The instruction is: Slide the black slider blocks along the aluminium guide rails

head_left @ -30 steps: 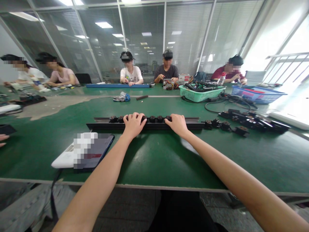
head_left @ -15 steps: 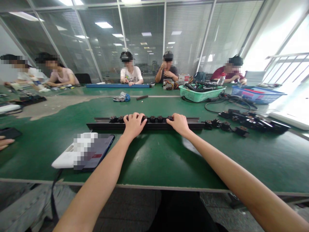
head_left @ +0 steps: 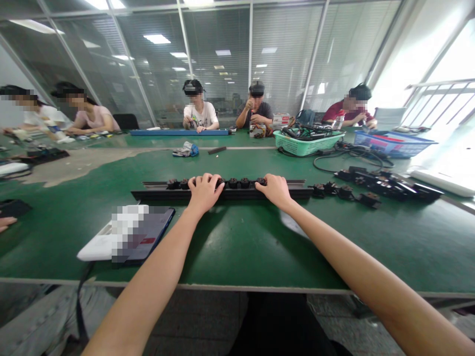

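A long black rail (head_left: pixel 237 194) lies crosswise on the green table, with a row of round black modules (head_left: pixel 233 183) along it. My left hand (head_left: pixel 205 190) is on the left half of the row, fingers curled over the modules and thumb pointing right. Over the right half, my right hand (head_left: pixel 273 189) has its thumb and fingers around a black module near the rail. Linked black modules (head_left: pixel 345 193) trail from the rail's right end.
A white device (head_left: pixel 111 237) and a dark phone (head_left: pixel 158 230) lie at front left. Behind are a green basket (head_left: pixel 309 144), blue basket (head_left: pixel 397 146), cables and a cloth (head_left: pixel 185 150). Several people sit around the table; one person's hand (head_left: pixel 7 222) shows at far left.
The whole view has shifted slightly, with objects appearing a little further left. Both my hands keep their places on the modules. The person's hand at far left shows less.
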A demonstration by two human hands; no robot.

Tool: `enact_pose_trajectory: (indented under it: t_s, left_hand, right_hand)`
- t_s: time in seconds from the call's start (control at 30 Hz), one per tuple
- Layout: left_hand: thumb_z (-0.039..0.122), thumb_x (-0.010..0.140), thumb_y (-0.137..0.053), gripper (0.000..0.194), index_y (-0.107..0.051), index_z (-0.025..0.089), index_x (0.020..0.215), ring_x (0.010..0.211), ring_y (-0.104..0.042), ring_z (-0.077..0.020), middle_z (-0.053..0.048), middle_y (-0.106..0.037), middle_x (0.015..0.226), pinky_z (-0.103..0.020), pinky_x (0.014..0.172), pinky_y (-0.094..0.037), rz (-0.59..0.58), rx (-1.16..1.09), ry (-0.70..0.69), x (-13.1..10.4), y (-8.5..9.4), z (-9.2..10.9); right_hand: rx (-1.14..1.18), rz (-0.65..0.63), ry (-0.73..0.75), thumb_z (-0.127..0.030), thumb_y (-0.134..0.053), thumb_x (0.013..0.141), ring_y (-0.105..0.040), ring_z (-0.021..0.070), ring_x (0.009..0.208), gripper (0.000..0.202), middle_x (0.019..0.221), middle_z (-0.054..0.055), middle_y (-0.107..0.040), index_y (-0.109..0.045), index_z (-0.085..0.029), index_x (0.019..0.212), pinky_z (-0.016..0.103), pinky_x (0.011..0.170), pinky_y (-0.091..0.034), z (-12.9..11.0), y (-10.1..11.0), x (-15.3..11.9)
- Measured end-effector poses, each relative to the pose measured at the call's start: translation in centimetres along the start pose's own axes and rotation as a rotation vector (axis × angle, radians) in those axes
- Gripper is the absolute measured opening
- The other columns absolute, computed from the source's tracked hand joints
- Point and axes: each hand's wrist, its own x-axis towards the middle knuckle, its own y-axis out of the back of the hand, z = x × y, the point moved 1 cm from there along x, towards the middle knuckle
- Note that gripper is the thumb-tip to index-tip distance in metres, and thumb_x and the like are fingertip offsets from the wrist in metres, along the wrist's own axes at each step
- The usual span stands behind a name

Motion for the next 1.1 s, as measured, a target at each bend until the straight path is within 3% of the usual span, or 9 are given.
enact_pose_trajectory:
  t_s: [0.43,1.1]
  left_hand:
    - [0.046,0.104,-0.042,0.037,-0.064,0.027,0.127,0.121,-0.052,-0.0326,-0.011,-0.061,0.130,-0.054,0.113,-0.026,0.008,0.019,-0.009,0.0,0.1,0.1]
    - [0.046,0.104,-0.042,0.038,-0.064,0.027,0.127,0.120,-0.052,-0.0327,-0.011,-0.061,0.129,-0.054,0.113,-0.026,0.022,0.011,-0.012,0.0,-0.3,-0.2]
  right_hand:
    - [-0.065,-0.002,-0.002,-0.047,-0.054,0.098,-0.069,0.0292,0.093,0.038,0.099,0.016,-0.076,-0.071,-0.013,0.096,0.035,0.083,-0.039,0.0,0.1,-0.1]
    - [0.045,-0.022,0.015,-0.047,-0.059,0.097,-0.069,0.0273,0.093,0.034,0.098,0.014,-0.077,-0.073,-0.015,0.095,0.032,0.078,-0.041,1.7,-0.5,0.7]
